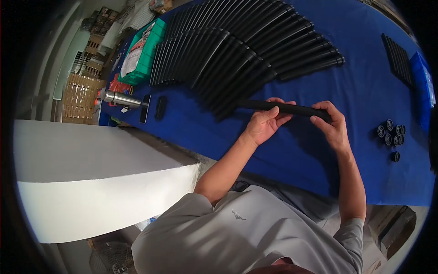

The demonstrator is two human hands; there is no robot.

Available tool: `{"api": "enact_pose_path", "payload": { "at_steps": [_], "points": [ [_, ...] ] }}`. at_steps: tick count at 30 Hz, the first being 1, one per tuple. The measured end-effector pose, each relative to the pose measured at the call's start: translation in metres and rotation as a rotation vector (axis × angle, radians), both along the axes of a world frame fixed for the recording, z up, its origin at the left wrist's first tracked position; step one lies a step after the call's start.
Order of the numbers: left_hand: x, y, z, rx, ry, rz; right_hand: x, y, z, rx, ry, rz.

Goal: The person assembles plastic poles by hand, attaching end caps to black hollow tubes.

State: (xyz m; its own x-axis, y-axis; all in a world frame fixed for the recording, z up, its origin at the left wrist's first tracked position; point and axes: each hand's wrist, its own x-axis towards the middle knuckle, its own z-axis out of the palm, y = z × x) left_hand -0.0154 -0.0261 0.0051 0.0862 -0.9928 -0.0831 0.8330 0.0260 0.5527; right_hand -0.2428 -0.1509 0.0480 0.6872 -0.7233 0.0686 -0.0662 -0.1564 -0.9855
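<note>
A black tube (292, 109) is held roughly level above the blue cloth by both my hands. My left hand (266, 122) grips it near its middle, thumb on the near side and fingers behind. Around the tube's right end, the fingers and thumb of my right hand (331, 122) are closed. Beyond my hands, many long black tubes (228, 45) lie side by side in a fan. Several small round black caps (388, 139) stand on the cloth to the right of my right hand.
The blue-covered table (292, 160) also bears a green bin (146, 57), a steel flask (122, 99), a phone (145, 109) and a small black object (160, 108). More black tubes (397, 60) lie at the far right beside a blue bin (423, 86). A white surface (105, 155) is at left.
</note>
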Motion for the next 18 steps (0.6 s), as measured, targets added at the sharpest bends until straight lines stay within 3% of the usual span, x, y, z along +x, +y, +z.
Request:
{"api": "enact_pose_path", "payload": {
  "at_steps": [3, 6, 9, 11, 13, 15, 16, 18],
  "points": [
    [0.0, 0.0, 0.0, -0.031, -0.021, 0.012, 0.005, 0.007, 0.011, 0.259, -0.1, -0.025],
    [-0.008, 0.001, 0.015, 0.063, -0.085, 0.071, 0.005, 0.002, 0.0, 0.31, -0.17, -0.048],
    [-0.014, 0.014, 0.03, 0.284, -0.288, -0.203, -0.002, -0.009, -0.005, 0.357, -0.293, -0.08],
    [-0.038, 0.024, 0.059, 0.279, -0.789, -0.239, -0.004, -0.014, -0.006, 0.346, -0.273, -0.093],
    [-0.044, 0.027, 0.083, 0.027, -1.375, 0.008, -0.005, -0.015, -0.003, 0.356, -0.256, -0.079],
    [-0.036, 0.01, 0.096, -0.397, -1.993, 0.466, -0.006, -0.013, -0.003, 0.374, -0.244, -0.018],
    [-0.039, 0.005, 0.11, -0.386, -2.148, 0.518, -0.007, -0.013, -0.001, 0.377, -0.24, 0.01],
    [-0.031, 0.003, 0.1, -0.361, -2.248, 0.361, -0.006, -0.008, 0.003, 0.405, -0.24, 0.034]
  ]
}}
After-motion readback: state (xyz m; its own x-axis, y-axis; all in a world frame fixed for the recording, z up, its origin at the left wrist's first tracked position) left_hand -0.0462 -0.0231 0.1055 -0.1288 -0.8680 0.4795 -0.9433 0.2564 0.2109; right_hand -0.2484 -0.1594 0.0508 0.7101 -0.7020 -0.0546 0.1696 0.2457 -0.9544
